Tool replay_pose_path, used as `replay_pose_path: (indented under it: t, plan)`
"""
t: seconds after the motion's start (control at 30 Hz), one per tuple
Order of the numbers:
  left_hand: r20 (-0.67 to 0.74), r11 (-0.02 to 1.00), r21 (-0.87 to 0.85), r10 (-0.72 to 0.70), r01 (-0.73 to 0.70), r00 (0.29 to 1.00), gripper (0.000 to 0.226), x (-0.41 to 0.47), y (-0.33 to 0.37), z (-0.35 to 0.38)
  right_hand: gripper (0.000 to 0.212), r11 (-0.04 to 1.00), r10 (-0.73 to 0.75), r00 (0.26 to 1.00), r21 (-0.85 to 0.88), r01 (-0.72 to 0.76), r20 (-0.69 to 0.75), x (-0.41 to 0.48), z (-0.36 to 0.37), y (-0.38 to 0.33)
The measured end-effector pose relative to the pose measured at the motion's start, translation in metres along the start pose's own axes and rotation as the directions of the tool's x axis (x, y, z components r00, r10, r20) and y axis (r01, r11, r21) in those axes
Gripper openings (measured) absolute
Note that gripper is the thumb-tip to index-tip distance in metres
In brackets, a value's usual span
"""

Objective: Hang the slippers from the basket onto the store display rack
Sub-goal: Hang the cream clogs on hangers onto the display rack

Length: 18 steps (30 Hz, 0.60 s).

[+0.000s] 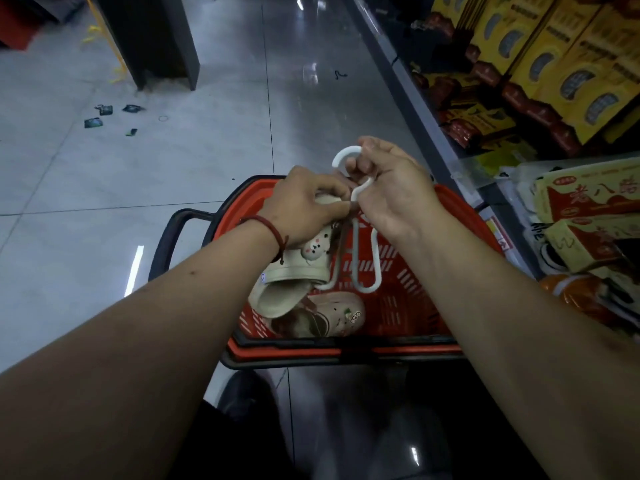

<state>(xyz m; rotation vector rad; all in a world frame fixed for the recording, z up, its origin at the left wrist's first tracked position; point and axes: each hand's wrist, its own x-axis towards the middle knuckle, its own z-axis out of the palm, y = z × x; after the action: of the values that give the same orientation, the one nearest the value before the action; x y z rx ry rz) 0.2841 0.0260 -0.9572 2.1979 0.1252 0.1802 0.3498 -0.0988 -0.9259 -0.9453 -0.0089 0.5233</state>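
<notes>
From the head camera, my only view, both hands meet above the red basket (pixel 415 296), which sits on the floor just in front of me. My right hand (pixel 391 195) pinches the neck of a white plastic hanger (pixel 362 189) just under its hook, fingers curled round it. My left hand (pixel 304 209) grips the top of a beige slipper (pixel 294 271) with a bear charm, its fingertips closing right beside the right hand's at the hanger's neck. The hanger's long axis runs from the hook, which points up and away from me, down toward me to two loops. The held slipper appears threaded on the loop at my left, and the loop at my right hangs bare. A second slipper (pixel 332 317) lies in the basket directly beneath the held one, apart from the hanger. I judge the coming move turns on that bare loop. The loose slipper lies below and slightly left of it, nearer my left hand, while the right hand carries the hanger. I see no display rack with hooks, only a shelf (pixel 554 81) of boxed goods on my right.
</notes>
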Motion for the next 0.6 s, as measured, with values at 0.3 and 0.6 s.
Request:
replay_pose_path:
  t: [0.3,0.6]
  plan:
    - [0.076,0.85,0.426,-0.376,0.311,0.923,0.02,-0.015,-0.031,-0.011,0.006,0.5,0.271,0.929,-0.787,-0.361,-0.254,0.017,-0.054,0.048]
    - [0.028,0.753,0.529,-0.475,0.39,0.879,0.035,0.002,-0.05,-0.009,0.019,-0.051,0.561,0.692,-0.853,-0.519,-0.454,0.037,-0.117,0.137]
